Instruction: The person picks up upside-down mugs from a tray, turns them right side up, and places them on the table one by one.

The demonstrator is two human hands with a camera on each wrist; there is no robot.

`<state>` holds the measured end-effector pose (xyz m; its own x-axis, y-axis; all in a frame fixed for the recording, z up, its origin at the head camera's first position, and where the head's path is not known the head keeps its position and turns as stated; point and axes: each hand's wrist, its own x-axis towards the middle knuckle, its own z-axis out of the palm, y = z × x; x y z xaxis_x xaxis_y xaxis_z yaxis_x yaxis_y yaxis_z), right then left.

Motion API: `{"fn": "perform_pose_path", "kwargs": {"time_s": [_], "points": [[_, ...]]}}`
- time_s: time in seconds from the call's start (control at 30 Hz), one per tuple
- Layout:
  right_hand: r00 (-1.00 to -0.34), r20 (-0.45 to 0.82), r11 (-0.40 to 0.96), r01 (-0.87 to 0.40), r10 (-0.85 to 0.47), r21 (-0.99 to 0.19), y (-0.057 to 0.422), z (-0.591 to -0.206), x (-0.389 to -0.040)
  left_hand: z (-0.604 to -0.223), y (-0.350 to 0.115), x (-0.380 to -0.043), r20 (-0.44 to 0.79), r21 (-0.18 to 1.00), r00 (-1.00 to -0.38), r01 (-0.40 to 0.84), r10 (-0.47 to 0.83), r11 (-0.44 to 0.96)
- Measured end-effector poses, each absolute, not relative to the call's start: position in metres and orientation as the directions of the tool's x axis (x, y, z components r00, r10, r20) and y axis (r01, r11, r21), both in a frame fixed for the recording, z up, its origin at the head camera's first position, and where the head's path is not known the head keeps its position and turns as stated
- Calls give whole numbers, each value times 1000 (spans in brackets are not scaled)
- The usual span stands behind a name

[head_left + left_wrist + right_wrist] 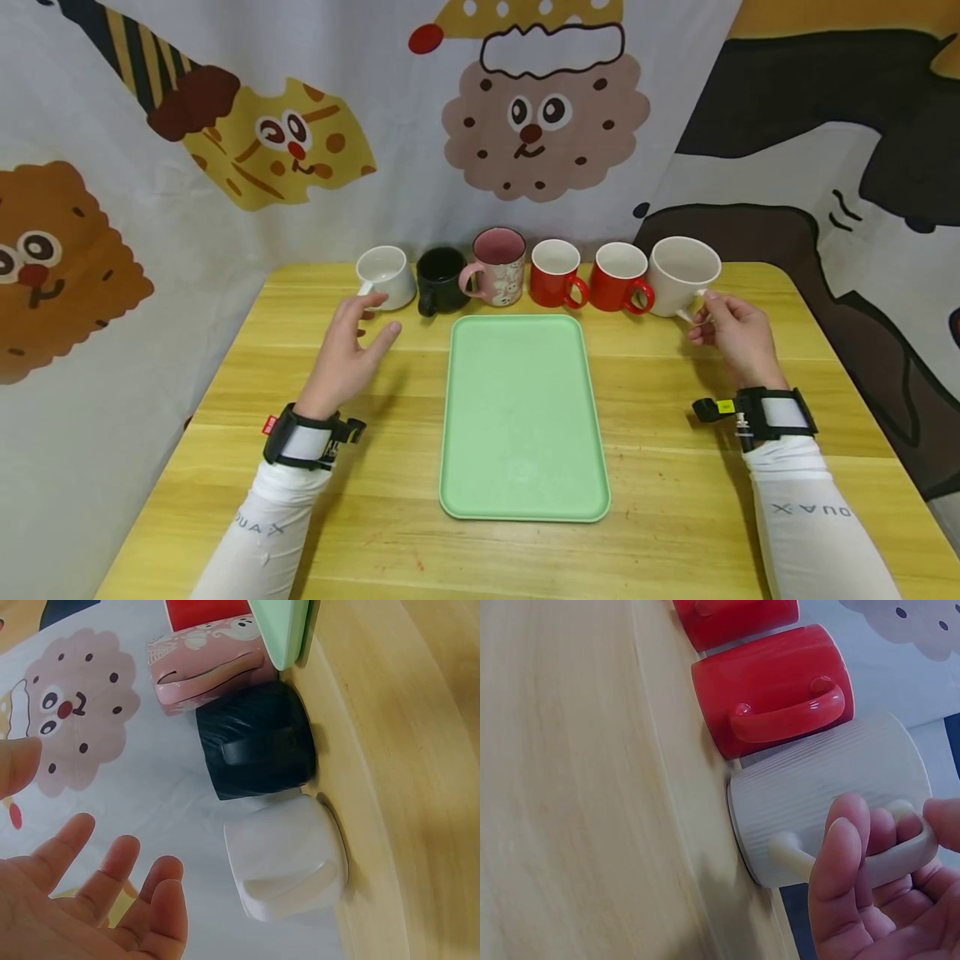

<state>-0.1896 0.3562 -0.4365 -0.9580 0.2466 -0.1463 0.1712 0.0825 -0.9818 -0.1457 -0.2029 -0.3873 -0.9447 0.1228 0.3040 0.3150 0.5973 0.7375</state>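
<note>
My right hand (738, 333) holds the handle (904, 859) of a large ribbed white mug (825, 787) at the right end of a row of mugs. That mug stands on the table. My left hand (347, 354) is held up with spread fingers near a smaller white mug (386, 279) at the row's left end; in the left wrist view a gap shows between the fingers and this white mug (289, 851). Between the end mugs stand a black mug (441, 282), a pink patterned mug (504, 279) and two red mugs (551, 279), all upright.
A light green rectangular tray (525, 417) lies mid-table in front of the mugs. The wooden table (360, 533) backs onto a curtain (405, 125) printed with cartoon figures, close behind the row.
</note>
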Motion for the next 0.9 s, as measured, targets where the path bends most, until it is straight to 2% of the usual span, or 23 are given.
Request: {"fn": "perform_pose_path", "kwargs": {"time_s": [0.27, 0.9], "points": [[-954, -126, 200, 184, 271, -962, 356, -436, -190, -387, -202, -145, 293, 738, -947, 311, 131, 598], [-956, -102, 364, 202, 275, -909, 351, -432, -190, -386, -198, -144, 283, 745, -949, 310, 141, 591]]}}
